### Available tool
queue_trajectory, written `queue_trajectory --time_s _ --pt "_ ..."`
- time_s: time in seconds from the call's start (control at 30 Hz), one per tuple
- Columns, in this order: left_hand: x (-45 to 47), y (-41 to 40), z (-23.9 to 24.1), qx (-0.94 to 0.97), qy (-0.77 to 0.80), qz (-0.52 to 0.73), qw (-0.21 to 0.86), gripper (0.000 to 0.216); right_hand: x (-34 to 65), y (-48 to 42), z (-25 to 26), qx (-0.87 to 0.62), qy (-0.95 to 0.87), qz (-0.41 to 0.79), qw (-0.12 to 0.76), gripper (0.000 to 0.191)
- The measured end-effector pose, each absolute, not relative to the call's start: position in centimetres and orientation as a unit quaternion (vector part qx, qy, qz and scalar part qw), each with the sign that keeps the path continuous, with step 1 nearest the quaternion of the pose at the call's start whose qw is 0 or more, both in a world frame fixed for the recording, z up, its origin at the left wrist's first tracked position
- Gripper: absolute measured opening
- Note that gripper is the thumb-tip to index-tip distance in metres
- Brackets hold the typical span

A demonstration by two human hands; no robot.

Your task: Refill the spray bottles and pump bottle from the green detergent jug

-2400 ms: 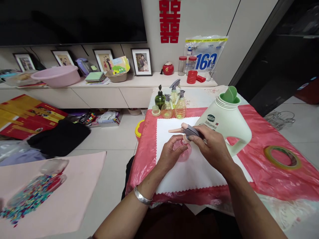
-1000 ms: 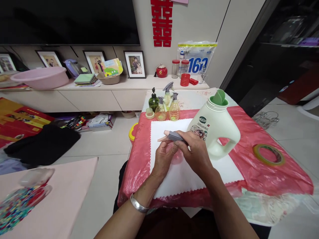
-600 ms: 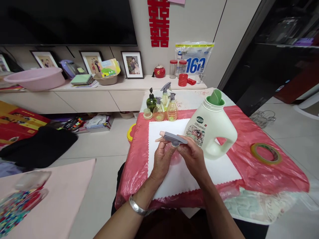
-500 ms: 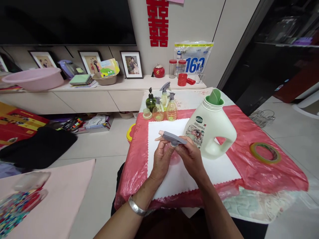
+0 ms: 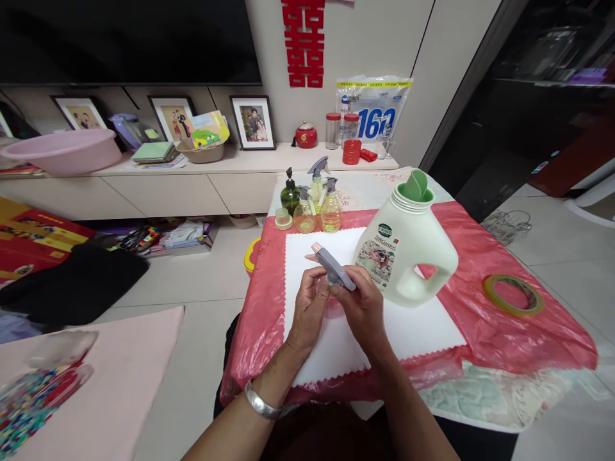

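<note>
Over a white cloth (image 5: 423, 323) my left hand (image 5: 307, 310) wraps round a small pink spray bottle (image 5: 331, 308), mostly hidden by both hands. My right hand (image 5: 362, 307) pinches the bottle's grey trigger spray head (image 5: 333, 267) at its collar; the nozzle points up and to the left. A big white detergent jug (image 5: 408, 253) with an open green spout stands just right of my hands.
Several small spray and pump bottles (image 5: 314, 202) stand at the table's far edge on the red plastic cover (image 5: 485, 256). A tape roll (image 5: 513, 296) lies at the right. A pink mat with coloured beads (image 5: 33, 397) is at the lower left, a sideboard (image 5: 192, 176) behind.
The grey spray head has turned from lying level, pointing left, to slanting up and left between my fingers. My hands stayed in place over the white cloth.
</note>
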State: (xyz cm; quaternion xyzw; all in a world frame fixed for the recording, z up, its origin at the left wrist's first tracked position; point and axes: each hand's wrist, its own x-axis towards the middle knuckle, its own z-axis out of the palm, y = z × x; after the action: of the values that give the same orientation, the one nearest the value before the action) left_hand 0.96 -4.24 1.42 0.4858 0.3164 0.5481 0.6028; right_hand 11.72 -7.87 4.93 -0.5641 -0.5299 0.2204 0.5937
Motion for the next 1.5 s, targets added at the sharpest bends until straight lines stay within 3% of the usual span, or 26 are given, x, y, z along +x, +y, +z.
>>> queue_trajectory --time_s 0.33,0.83,1.17,1.5 --pt "0.94 -4.09 1.25 0.488 0.328 0.545 0.598 0.032 12.0 -8.11 5.37 -0.56 -0.557 0.257 0.557 0.03" --pt "0.46 -3.95 1.23 0.495 0.305 0.541 0.608 0.033 11.47 -7.78 4.55 -0.558 -0.532 0.215 0.6 0.019" --pt "0.6 -3.8 1.81 0.511 0.314 0.528 0.601 0.033 12.03 -7.93 4.77 -0.56 -0.553 0.244 0.567 0.029" --pt "0.65 -3.88 1.55 0.485 0.309 0.539 0.616 0.033 12.29 -7.88 4.72 -0.55 -0.557 0.229 0.579 0.023"
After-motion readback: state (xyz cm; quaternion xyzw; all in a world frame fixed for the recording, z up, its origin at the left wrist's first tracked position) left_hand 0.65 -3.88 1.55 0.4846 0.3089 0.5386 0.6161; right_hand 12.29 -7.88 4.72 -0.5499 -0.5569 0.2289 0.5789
